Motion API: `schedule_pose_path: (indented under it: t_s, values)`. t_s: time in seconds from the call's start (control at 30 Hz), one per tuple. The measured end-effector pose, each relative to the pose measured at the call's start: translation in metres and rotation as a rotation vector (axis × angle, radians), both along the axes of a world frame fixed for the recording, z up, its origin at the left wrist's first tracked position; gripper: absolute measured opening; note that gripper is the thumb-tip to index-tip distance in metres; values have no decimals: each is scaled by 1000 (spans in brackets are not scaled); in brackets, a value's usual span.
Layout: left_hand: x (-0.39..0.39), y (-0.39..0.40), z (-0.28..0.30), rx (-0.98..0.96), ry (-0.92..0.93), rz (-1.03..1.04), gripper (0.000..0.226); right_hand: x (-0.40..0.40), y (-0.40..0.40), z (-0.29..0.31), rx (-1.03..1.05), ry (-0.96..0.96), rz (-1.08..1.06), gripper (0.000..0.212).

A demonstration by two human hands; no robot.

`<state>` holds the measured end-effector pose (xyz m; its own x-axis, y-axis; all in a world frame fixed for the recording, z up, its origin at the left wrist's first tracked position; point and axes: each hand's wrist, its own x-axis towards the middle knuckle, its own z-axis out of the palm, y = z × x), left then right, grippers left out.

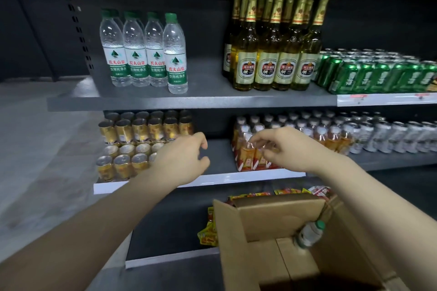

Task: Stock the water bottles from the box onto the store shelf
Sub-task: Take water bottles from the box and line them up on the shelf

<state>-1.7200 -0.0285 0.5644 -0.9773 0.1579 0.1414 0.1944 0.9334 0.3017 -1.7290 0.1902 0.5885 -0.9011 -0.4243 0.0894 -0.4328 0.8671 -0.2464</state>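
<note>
We are between bottles: both of our hands are empty and held out in front of the middle shelves, the left hand [186, 158] loosely curled with nothing in it, the right hand [283, 149] likewise half-curled and holding nothing. Four water bottles [144, 49] already stand upright on the upper shelf [189, 101], caps up, three in a row and the fourth set a little forward at the right end, with bare shelf between them and the beer bottles [276, 47]. One more water bottle [309, 234] is in the cardboard box [267, 220] below our right forearm, leaning against the box's inner right wall; its long axis runs on a slant, green cap pointing up and to the right, base down toward the box floor. Whether more bottles lie deeper in the box we cannot tell, since the near part is dark. The next move, as we judge it, calls for lowering a hand into the box, gripping that bottle around its body, turning it upright and standing it beside the forward one.
</note>
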Motion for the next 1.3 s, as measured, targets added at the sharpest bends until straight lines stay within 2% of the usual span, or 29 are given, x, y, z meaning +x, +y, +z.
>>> schedule_pose_path:
  t_s: [0.77, 1.1, 1.3]
  values:
    - [1, 184, -36, -2, -86, -3, 21, 0, 182, -38, -12, -54, 26, 37]
    - [-26, 230, -74, -23, -178, -31, 27, -15, 236, -73, -14, -94, -7, 36]
    - [-49, 245, -102, 2, -248, -85, 23, -25, 254, -98, -37, -121, -47, 36]
